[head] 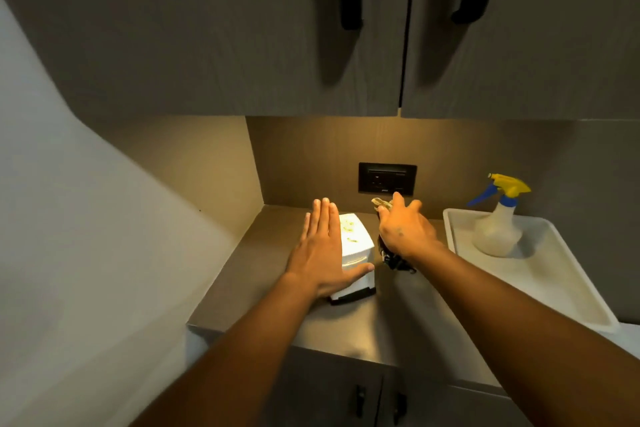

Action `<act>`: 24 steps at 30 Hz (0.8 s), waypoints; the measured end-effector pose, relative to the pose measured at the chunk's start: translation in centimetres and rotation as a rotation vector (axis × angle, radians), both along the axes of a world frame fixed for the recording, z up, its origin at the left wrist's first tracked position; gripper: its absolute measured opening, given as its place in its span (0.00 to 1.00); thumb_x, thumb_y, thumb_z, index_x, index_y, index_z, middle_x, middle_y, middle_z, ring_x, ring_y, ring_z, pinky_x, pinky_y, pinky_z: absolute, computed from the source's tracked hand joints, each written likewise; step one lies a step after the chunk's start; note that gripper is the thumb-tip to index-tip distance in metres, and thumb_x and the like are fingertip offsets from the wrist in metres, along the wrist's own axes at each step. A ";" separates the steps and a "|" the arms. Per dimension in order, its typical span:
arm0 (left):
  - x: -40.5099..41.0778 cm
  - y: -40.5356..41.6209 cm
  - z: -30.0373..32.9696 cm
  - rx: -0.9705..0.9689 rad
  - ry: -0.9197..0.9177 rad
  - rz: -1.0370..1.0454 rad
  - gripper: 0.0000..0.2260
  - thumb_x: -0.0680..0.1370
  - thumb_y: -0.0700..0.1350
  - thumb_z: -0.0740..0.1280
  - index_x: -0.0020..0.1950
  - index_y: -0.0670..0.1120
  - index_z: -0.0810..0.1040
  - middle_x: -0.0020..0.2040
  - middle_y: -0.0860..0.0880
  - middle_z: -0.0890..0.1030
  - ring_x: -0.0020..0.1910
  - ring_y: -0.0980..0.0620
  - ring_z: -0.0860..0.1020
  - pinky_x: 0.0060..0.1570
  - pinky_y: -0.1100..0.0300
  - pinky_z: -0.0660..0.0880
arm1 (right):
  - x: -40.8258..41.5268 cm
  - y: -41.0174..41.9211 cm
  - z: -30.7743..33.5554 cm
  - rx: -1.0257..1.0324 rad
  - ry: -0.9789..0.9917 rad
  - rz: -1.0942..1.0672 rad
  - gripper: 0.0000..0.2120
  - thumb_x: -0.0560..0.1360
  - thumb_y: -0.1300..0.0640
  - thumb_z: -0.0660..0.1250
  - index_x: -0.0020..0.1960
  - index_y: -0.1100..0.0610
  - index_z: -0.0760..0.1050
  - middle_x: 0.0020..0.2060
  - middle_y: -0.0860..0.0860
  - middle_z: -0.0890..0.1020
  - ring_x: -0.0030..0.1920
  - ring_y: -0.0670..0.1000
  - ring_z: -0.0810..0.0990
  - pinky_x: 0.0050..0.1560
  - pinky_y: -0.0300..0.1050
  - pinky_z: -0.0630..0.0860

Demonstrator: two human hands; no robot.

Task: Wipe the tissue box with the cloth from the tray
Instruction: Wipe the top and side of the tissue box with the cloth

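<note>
A white tissue box (356, 246) with a dark base stands on the steel counter (346, 329). My left hand (323, 250) lies flat over its left side, fingers straight and together, thumb across the front. Just right of the box, my right hand (403, 230) grips a dark cloth (394, 260); part of it hangs below the palm and a pale bit shows past the fingertips. The white tray (561, 291) sits at the right of the counter.
A spray bottle (498, 222) with a yellow and blue trigger stands in the tray. A black wall socket (387, 178) is behind the hands. Upper cabinet doors (242, 28) with black handles hang overhead. A wall closes the counter's left side.
</note>
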State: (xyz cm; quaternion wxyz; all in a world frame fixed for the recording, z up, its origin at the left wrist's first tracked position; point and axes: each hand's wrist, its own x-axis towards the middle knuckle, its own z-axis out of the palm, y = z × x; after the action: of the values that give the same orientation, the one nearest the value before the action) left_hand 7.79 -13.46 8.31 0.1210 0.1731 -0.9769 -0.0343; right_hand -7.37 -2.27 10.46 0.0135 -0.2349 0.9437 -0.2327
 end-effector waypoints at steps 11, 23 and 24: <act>0.1 -7.0 -5.5 0.649 -0.015 0.038 0.77 0.51 0.79 0.75 0.80 0.50 0.28 0.82 0.52 0.32 0.80 0.51 0.33 0.80 0.46 0.45 | 0.4 -5.2 -2.6 0.051 0.042 0.090 0.26 0.81 0.38 0.45 0.76 0.46 0.58 0.62 0.58 0.68 0.50 0.58 0.76 0.45 0.53 0.74; -2.2 -6.5 -9.0 0.973 0.255 -0.016 0.63 0.54 0.63 0.86 0.78 0.50 0.53 0.74 0.49 0.67 0.73 0.50 0.67 0.70 0.50 0.70 | 1.2 -5.8 -3.2 0.264 0.179 0.117 0.26 0.81 0.39 0.47 0.76 0.46 0.56 0.65 0.56 0.66 0.53 0.57 0.76 0.38 0.48 0.71; -2.3 -6.6 -9.1 0.972 0.262 -0.022 0.63 0.54 0.62 0.86 0.79 0.50 0.53 0.74 0.49 0.67 0.72 0.50 0.67 0.70 0.50 0.70 | 1.5 -5.5 -3.4 0.298 0.202 0.142 0.26 0.81 0.39 0.47 0.76 0.47 0.55 0.65 0.56 0.66 0.54 0.57 0.76 0.37 0.47 0.71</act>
State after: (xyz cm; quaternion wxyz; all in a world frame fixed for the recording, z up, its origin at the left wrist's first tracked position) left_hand 5.50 -20.01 -0.83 0.1476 0.1932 -0.8262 -0.5081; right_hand -5.89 -7.75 7.09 -0.0301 -0.3184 0.9453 -0.0642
